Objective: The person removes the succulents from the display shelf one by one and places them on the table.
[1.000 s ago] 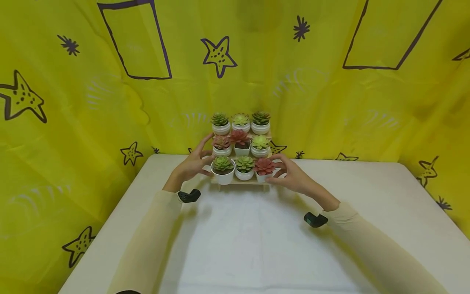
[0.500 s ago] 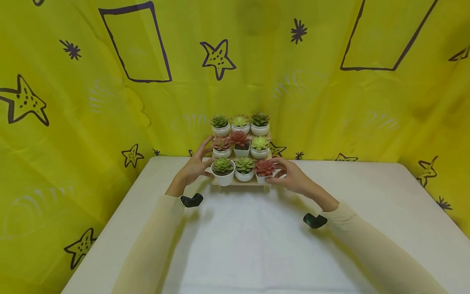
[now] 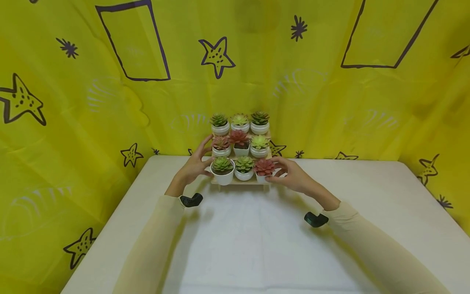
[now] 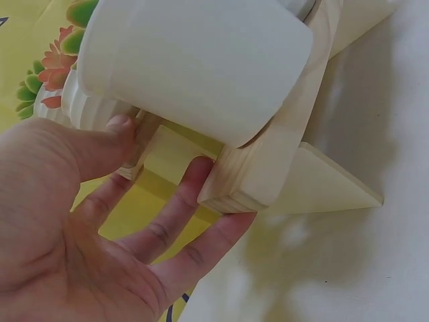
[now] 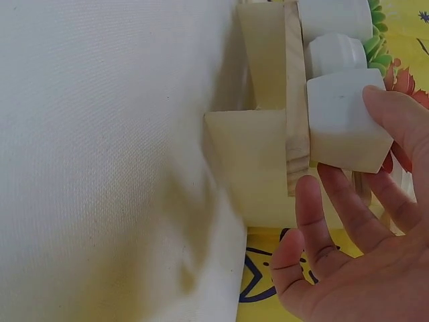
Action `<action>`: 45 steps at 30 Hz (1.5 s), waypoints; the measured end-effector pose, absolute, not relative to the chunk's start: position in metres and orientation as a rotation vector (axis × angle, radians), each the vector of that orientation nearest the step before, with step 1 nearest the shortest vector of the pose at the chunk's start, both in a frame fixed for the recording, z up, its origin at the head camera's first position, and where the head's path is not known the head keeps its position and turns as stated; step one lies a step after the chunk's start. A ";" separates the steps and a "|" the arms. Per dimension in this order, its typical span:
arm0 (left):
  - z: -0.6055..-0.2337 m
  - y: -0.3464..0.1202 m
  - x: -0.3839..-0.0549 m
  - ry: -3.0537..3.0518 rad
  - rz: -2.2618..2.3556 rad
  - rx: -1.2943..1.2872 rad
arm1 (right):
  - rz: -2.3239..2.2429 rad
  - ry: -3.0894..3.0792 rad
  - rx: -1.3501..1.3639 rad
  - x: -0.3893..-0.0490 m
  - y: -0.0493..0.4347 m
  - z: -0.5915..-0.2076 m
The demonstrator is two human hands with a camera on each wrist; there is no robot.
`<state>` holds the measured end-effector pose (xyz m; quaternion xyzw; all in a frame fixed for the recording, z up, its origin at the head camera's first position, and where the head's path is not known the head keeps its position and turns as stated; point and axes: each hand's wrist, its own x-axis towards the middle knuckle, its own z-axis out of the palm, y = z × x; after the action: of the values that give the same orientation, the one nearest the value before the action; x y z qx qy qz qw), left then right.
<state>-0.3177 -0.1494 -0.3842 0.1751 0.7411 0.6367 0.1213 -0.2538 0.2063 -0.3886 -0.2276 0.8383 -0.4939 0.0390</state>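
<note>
A tiered wooden stand (image 4: 238, 181) carries three rows of small potted succulents on the white table. At its left end is my left hand (image 3: 193, 166). In the left wrist view its thumb lies by the middle shelf's end, with fingertips under the shelf ends, gripping the stand. A round white pot (image 3: 223, 177) with a green succulent stands beside this hand on the front shelf. My right hand (image 3: 291, 175) pinches the square white pot (image 5: 348, 124) of a red succulent (image 3: 264, 166) at the front shelf's right end. That pot sits against the shelf.
The white table (image 3: 227, 245) extends around the stand. Behind it hangs a yellow cloth (image 3: 249, 94) with drawn stars, close to the back row of pots. A green succulent (image 3: 244, 164) stands between the two front corner pots.
My left hand has shifted slightly at the stand's left end. The right hand stays on the red succulent's pot, and the plants keep their places.
</note>
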 end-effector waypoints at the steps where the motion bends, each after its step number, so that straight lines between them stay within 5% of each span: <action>1: -0.384 -0.150 -0.318 2.165 1.858 0.513 | -1.516 2.570 -0.700 -0.254 0.206 -0.389; 45: -0.387 -0.144 -0.318 2.320 1.787 0.510 | -1.439 2.644 -0.695 -0.249 0.228 -0.351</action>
<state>-0.3176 -0.1436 -0.3868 0.1709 0.7777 0.5990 0.0845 -0.2492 0.2280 -0.3512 -0.2248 0.8555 -0.4657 0.0262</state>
